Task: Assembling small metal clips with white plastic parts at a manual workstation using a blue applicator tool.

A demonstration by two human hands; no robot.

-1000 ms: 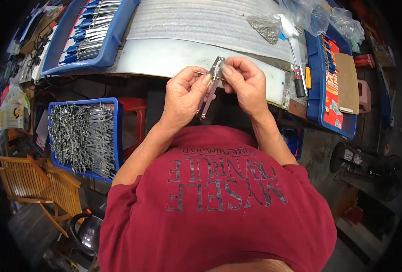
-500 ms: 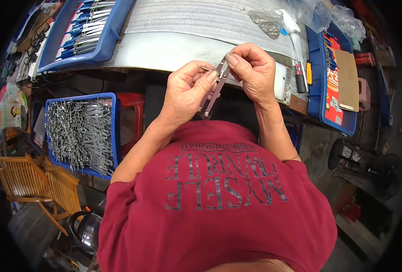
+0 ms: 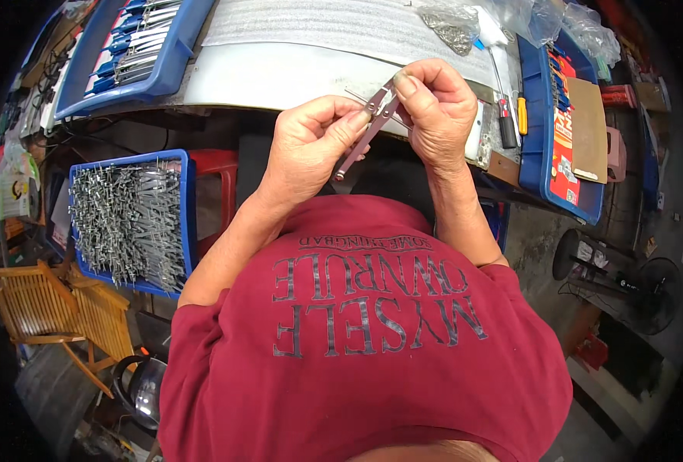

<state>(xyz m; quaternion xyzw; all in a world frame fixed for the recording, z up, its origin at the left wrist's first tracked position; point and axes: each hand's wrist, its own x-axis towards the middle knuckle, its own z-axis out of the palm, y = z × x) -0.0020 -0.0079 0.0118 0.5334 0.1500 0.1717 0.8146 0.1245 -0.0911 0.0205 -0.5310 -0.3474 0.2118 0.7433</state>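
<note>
Between left hand [image 3: 307, 142] and right hand [image 3: 438, 115]: hinged piece [image 3: 368, 135], brown metal, low sheen, bright rivets. Left of left hand: tray [image 3: 188, 223], smooth blue plastic; parts [image 3: 130, 223], grey metal, shiny. Beyond hands: board [image 3: 272, 73], white, smooth, slightly glossy; sheet [image 3: 311, 23], rippled, matt. Right of right hand: cardboard [image 3: 590, 127], brown, matt; screwdriver handle [image 3: 522, 115], glossy yellow plastic. Below hands: shirt [image 3: 372, 393], matt red cloth. Far left, below left hand: slatted chair [image 3: 33, 304], varnished wood.

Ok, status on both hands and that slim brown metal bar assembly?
Left hand pinching slim brown metal bar assembly. Right hand pinching its far end. Assembly slanted. Nothing visibly blocking either hand.
</note>
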